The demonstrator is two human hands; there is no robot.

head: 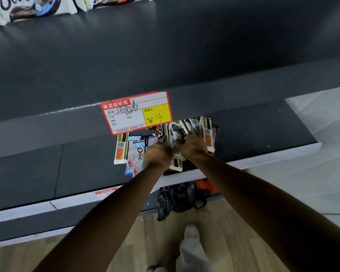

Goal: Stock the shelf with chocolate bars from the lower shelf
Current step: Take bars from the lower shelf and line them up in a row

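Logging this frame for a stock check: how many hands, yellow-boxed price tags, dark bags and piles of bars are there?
Hands: 2, left hand and right hand
Price tags: 1
Dark bags: 1
Piles of bars: 1
Total: 5
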